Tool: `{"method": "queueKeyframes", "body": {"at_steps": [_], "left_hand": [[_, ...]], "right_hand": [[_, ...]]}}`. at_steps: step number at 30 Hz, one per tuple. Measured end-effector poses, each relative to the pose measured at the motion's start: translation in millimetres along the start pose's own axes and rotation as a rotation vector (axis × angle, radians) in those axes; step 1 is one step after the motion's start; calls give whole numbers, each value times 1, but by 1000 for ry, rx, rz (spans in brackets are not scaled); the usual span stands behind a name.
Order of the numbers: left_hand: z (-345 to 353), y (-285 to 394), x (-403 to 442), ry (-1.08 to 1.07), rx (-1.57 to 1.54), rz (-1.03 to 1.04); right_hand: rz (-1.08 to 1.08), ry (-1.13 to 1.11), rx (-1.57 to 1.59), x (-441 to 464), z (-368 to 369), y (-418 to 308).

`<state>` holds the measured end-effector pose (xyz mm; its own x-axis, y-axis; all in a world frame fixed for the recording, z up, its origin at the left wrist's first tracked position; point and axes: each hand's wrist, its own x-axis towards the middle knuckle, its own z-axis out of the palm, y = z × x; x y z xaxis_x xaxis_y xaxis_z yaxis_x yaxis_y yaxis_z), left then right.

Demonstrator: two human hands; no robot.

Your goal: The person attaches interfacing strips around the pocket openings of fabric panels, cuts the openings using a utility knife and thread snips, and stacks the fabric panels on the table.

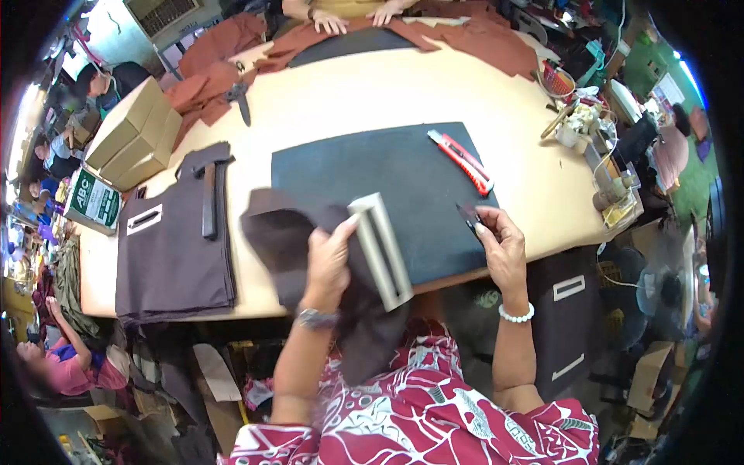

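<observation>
My left hand (329, 263) grips a dark brown fabric piece (283, 232), lifted and partly blurred, over the front edge of the dark cutting mat (333, 167). A pale rectangular frame with a long slot (381, 252) lies against the fabric, beside my left thumb. My right hand (504, 252) holds small dark snips (468, 215) between thumb and fingers at the mat's right edge. On the mat's right side lies a red and white box cutter (463, 163). Left of the mat is a stack of dark brown fabric pieces (174, 256).
A dark bar (208, 201) rests on the stack. Cardboard boxes (136, 136) stand at the table's left. Across the table (349, 93), another person's hands (333, 21) touch rust-brown fabric (496, 46). Dark fabric with pale frames (562, 325) hangs at the front right.
</observation>
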<state>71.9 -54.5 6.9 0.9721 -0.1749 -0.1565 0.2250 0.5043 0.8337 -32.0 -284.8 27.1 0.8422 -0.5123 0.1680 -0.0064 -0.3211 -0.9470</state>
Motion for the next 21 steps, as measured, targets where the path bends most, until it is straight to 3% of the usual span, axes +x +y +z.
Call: {"method": "queueKeyframes", "body": {"at_steps": [2,6,13,21], "left_hand": [[24,-16,0,3,-108,-13],[29,-19,-12,-54,-152,-41],[19,-13,-24,-50,-130,-44],[24,-11,-33,-55,-145,-9]], "right_hand": [[-1,-114,244,-22,21,-28],[288,-290,505,-45,60,-30],[317,-319,390,-48,73,-24],[421,-317,488,-52,67,-27]]}}
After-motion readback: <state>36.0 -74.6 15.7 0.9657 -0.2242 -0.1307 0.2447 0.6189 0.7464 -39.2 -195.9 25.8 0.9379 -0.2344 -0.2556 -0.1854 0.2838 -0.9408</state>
